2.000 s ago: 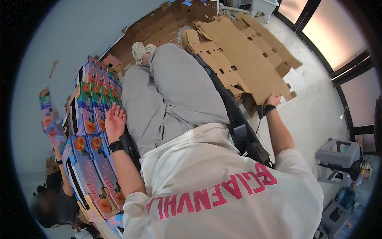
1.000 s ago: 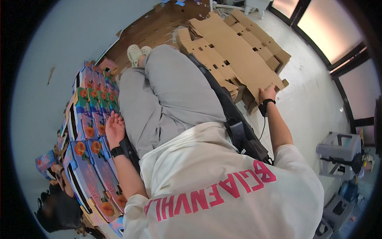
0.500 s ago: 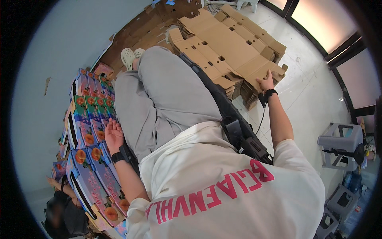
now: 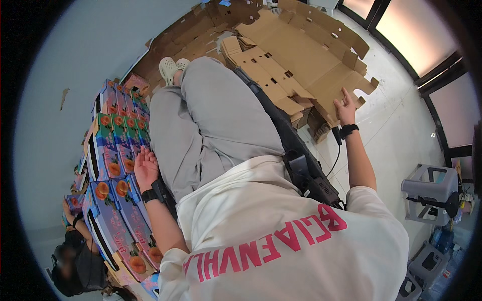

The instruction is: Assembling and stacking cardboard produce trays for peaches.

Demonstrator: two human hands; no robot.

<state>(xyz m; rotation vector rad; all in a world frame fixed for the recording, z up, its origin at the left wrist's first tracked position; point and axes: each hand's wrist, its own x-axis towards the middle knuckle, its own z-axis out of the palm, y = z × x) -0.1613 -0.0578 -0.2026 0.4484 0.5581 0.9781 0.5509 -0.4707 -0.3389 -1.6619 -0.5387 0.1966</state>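
My right hand (image 4: 345,109) grips the near right corner of the top flattened cardboard box (image 4: 314,52), its index finger stretched along the board. This brown box blank has raised flaps along its far side and sits tilted on a stack of flattened cardboard boxes (image 4: 261,70). To the left, my left hand (image 4: 146,166) rests palm up beside my thigh, fingers loosely curled and holding nothing. Next to it stand rows of printed fruit boxes (image 4: 113,200), blue, green and pink with orange fruit pictures.
A co-worker (image 4: 80,261) in dark clothes reaches toward the boxes at the lower left. Grey plastic stools (image 4: 432,183) stand on the right, on the pale tiled floor (image 4: 389,128). Glass doors (image 4: 401,40) line the far right. Large brown cardboard (image 4: 188,42) lies beyond my feet.
The top flattened box has lifted and shifted away from the stack, its far flaps rising, with my right hand at its corner. My left hand stays beside the printed boxes.
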